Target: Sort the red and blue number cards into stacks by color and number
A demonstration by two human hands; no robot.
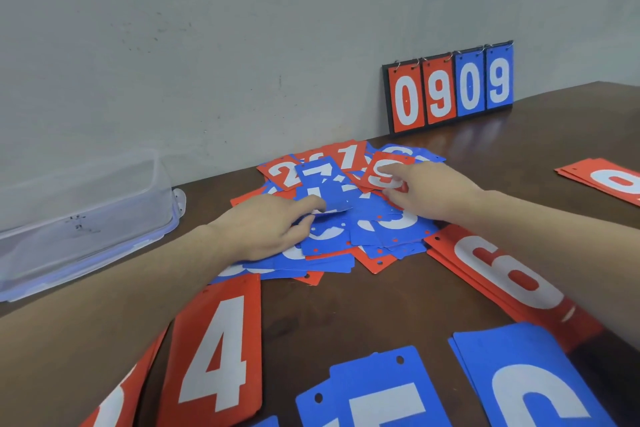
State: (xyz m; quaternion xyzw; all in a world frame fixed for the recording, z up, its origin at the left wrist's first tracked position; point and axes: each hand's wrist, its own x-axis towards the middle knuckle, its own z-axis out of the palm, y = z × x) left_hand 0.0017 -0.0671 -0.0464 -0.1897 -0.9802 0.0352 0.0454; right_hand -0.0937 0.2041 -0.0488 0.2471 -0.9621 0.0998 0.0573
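Number cards: thin, flat red and blue plastic rectangles with white digits and two punched holes on one short edge, lay in a loose overlapping pile (346, 215) at the middle of the dark brown wooden worktop (363, 305).
Handling: judged light, stiff enough to hold flat, and slick face to face, so likely to slide off one another; best taken by an exposed edge or corner.
Sorted stacks: red 4 stack (216, 354) near left, red 6 stack (498, 274) near right, blue 5 stack (377, 395) and blue stack (533, 381) at the near edge, red stack (606, 180) far right.
Left hand (270, 229): reached palm down into the pile, fingers pinching the lower edge of a blue card (329, 199).
Right hand (433, 194): lay on the far side of the pile, forefinger pressing a red 9 card (384, 172), thumb tucked against its near edge; whether it gripped could not be told.
Background: clear plastic lidded box (83, 215) at left; black-backed ring-bound scoreboard reading 0909 (450, 87) upright against the grey wall.
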